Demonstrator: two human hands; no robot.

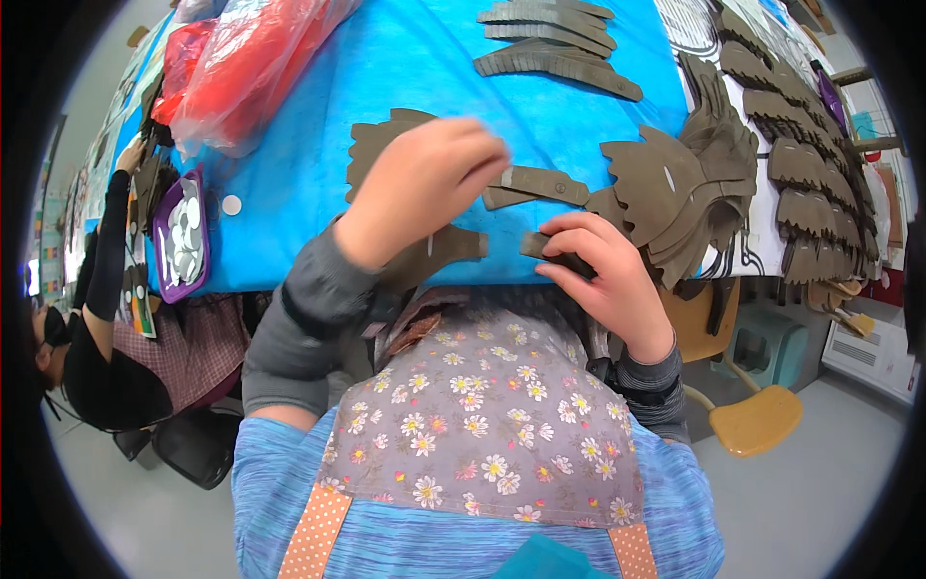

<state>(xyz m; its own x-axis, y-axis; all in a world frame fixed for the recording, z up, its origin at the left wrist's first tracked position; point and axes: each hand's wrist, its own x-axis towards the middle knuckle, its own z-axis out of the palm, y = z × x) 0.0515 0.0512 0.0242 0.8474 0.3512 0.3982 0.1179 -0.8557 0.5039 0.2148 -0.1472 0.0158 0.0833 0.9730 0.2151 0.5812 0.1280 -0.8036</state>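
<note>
My left hand (pixel 429 183) is raised over a dark brown flat piece with a scalloped edge (pixel 371 143). Its fingertips are pinched together and slightly blurred; anything between them is too small to make out. My right hand (pixel 606 265) rests low at the table's near edge, thumb and fingers closed on a brown strip (pixel 532 244). Facing that strip across a gap is the narrow end of another brown piece (pixel 453 247), partly under my left forearm. Just beyond both hands lie overlapping brown straps (pixel 545 183) with a small round mark.
Blue sheeting (pixel 318 207) covers the table. Fanned scalloped brown pieces (pixel 666 193) lie right, stacked strips (pixel 550 43) at the back. At left are a red plastic bag (pixel 241 82), a purple basket of white discs (pixel 183 236), one loose disc (pixel 231 205) and another person (pixel 145 357).
</note>
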